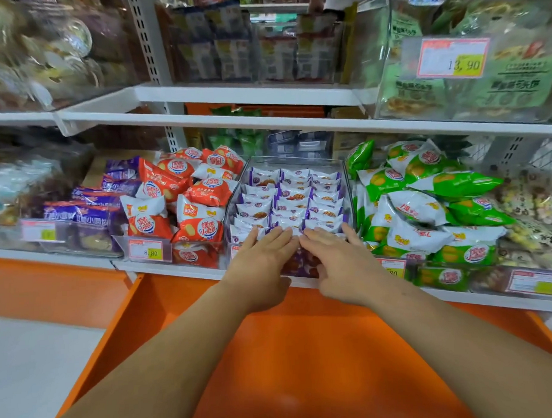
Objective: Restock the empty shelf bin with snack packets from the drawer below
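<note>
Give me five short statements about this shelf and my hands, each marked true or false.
1. The clear bin holds purple-and-white packets in rows. True.
2. Both the left hand and the right hand lie flat on the front packets. True.
3. The left hand grips a green packet. False: it holds nothing.
4. The orange packets sit right of the clear bin. False: they sit left; the green packets sit right.
5. The orange drawer below stands pulled out. True.

Both flat hands on bin's front packets
</note>
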{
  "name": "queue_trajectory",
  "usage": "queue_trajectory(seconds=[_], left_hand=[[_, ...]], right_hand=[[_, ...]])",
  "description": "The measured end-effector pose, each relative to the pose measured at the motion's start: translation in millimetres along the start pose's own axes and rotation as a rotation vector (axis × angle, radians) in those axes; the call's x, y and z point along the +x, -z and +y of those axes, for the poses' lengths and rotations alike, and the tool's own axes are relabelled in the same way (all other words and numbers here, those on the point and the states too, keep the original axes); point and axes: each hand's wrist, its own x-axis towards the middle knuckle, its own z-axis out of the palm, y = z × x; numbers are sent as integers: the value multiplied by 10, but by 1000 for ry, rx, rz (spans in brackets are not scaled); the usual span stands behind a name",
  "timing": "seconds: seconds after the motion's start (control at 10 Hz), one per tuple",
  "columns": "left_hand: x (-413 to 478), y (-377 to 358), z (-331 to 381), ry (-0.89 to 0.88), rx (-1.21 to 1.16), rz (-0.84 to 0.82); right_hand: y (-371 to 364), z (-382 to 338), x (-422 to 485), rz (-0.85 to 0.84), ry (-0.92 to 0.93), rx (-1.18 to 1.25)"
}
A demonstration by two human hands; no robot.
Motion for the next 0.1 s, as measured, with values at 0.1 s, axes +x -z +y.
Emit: queue_trajectory(seconds=[0.1], left_hand=[[-56,29,-44,-32,-135,94]], right_hand=[[19,-6,19,30,-8,68]])
